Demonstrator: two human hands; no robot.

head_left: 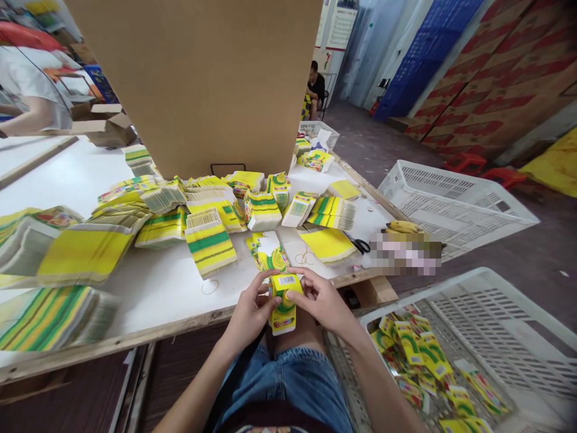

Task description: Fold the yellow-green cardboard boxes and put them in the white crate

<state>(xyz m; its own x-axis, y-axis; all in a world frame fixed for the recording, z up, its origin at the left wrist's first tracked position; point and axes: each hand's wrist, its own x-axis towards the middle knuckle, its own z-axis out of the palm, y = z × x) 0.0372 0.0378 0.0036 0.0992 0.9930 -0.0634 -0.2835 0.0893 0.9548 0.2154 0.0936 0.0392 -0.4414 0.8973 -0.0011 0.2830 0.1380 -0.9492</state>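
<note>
Left hand (255,304) and right hand (318,296) close together, low over the near table edge, in front of the lap. Both partly closed in a pinch, each with its thumb on the front face of one yellow-and-green printed card piece (283,311), other fingers curled at its sides and upper edge; what they do behind it cannot be told. Neither hand nearer: the piece lies between them, one at each long side. Its long axis runs away from the body, roughly square to the line between the hands; white barcode panel at the far end, lower end hanging free toward the blue denim shorts (288,367).

Just beyond the fingertips, on the white tabletop (169,294): flat yellow-green card with a white patch (269,245), lined up much the same way. Thin tan rubber band loops (210,287) at left. Right-hand side, below table height: white slatted plastic crate (523,343) with loose yellow-green packets (426,352), closer to the right hand than the left.

Farther: bundled stack of yellow-and-green striped cards (211,243), others heaped about it; black-handled scissors (362,245) to the right. Behind, a tall plain brown cardboard panel (202,84). Farthest, a seated person in black (319,86).
</note>
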